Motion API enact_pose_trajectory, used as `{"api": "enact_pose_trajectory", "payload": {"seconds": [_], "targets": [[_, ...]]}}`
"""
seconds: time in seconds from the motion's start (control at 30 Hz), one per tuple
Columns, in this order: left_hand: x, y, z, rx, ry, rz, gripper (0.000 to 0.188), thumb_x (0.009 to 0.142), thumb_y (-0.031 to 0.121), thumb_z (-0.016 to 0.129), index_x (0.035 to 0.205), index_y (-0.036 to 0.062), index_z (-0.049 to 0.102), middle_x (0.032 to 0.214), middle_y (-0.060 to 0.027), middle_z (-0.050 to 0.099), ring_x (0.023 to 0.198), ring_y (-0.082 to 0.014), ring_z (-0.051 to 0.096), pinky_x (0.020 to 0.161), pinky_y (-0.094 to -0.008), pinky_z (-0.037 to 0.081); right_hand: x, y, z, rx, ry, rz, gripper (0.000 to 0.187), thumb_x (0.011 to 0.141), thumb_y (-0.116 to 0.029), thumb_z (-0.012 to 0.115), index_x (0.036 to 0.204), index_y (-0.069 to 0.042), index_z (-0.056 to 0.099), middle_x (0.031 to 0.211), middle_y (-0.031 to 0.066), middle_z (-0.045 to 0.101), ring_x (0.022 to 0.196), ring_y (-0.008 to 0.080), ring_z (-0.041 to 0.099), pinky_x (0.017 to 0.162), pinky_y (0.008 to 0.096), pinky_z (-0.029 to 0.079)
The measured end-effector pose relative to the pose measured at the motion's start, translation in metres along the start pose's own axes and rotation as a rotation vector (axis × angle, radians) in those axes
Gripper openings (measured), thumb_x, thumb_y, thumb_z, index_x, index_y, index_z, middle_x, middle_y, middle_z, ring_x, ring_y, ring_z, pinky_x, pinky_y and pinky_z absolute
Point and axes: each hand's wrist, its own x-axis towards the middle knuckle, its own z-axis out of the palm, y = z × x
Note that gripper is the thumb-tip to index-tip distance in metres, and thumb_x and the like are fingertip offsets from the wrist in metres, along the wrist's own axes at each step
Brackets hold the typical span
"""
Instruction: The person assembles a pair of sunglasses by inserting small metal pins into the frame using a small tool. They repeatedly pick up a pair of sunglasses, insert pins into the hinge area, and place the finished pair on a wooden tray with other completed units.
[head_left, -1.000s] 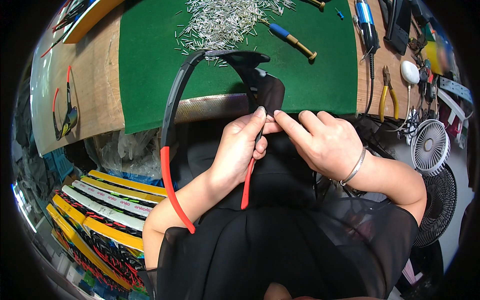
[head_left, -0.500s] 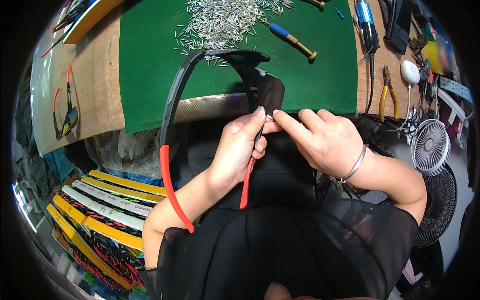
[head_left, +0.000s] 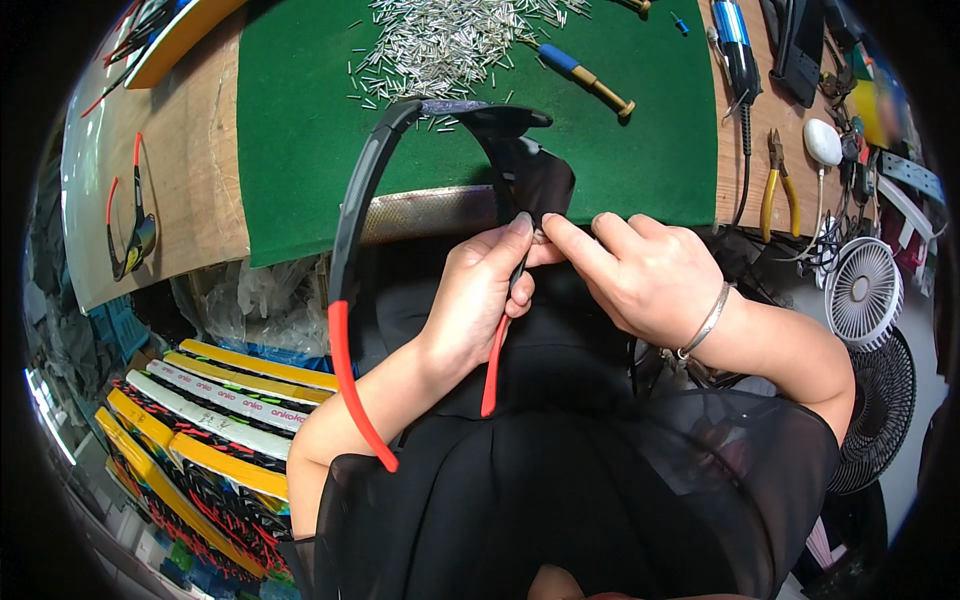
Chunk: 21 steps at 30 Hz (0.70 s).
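Observation:
A pair of black sunglasses (head_left: 372, 175) with red temple tips and dark lenses is up in front of me, near the table's front edge. My left hand (head_left: 482, 280) pinches the right-hand temple close to its hinge; that temple's red tip hangs below the fingers. The other temple curves down beside my left forearm. Thumb and index finger of my right hand (head_left: 635, 270) meet the frame at the same hinge, right against the left fingertips. What the right fingertips pinch there is too small and covered to make out. A bracelet circles the right wrist.
Many small silvery pins (head_left: 445, 50) lie heaped on the green mat (head_left: 300, 150), beside a blue-handled screwdriver (head_left: 590, 80). Pliers (head_left: 778, 190), an electric screwdriver (head_left: 738, 60) and a small white fan (head_left: 862, 285) are at right. Another pair of sunglasses (head_left: 135, 245) rests at left, above filled trays (head_left: 230, 470).
The sunglasses have tilted slightly, their far temple shifting a little to the right. Both hands stay together at the hinge, the right fingers barely moved.

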Motion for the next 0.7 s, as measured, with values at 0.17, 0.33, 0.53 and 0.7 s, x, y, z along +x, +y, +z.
{"api": "enact_pose_trajectory", "payload": {"seconds": [0.17, 0.33, 0.53, 0.7], "targets": [[-0.0003, 0.0015, 0.0011, -0.002, 0.005, -0.004, 0.033, 0.091, 0.033, 0.046, 0.096, 0.0012, 0.055, 0.084, -0.0037, 0.060, 0.049, -0.0013, 0.038, 0.042, -0.0144, 0.032, -0.0040, 0.0008, 0.0001, 0.017, 0.015, 0.013, 0.044, 0.071, -0.012, 0.054, 0.115, -0.009, 0.052, 0.071, 0.0045, 0.051, 0.053, 0.0175, 0.053, 0.045, 0.0274, 0.045], [0.0007, -0.0015, -0.0027, -0.008, -0.012, 0.004, 0.034, 0.091, 0.034, 0.047, 0.094, 0.0011, 0.056, 0.083, -0.0043, 0.060, 0.049, -0.0017, 0.038, 0.042, -0.0145, 0.031, -0.0068, -0.0012, -0.0004, 0.053, 0.026, 0.012, 0.044, 0.071, -0.013, 0.055, 0.114, -0.009, 0.053, 0.070, 0.0035, 0.051, 0.053, 0.0172, 0.052, 0.045, 0.0276, 0.045], [0.0004, 0.0006, 0.0000, -0.002, 0.005, -0.001, 0.033, 0.091, 0.033, 0.048, 0.093, 0.0013, 0.055, 0.082, -0.0043, 0.060, 0.049, -0.0018, 0.039, 0.041, -0.0144, 0.031, -0.0058, -0.0004, 0.0036, 0.043, 0.046, 0.027, 0.043, 0.071, -0.013, 0.055, 0.114, -0.009, 0.053, 0.070, 0.0035, 0.051, 0.053, 0.0167, 0.052, 0.045, 0.0274, 0.045], [-0.0001, 0.0012, 0.0009, -0.004, 0.020, -0.004, 0.033, 0.091, 0.033, 0.048, 0.094, 0.0011, 0.055, 0.081, -0.0047, 0.061, 0.048, -0.0017, 0.039, 0.041, -0.0145, 0.031, -0.0056, -0.0011, 0.0030, 0.028, 0.041, 0.019, 0.044, 0.071, -0.013, 0.055, 0.114, -0.008, 0.053, 0.071, 0.0035, 0.051, 0.053, 0.0164, 0.052, 0.045, 0.0270, 0.045]]}}
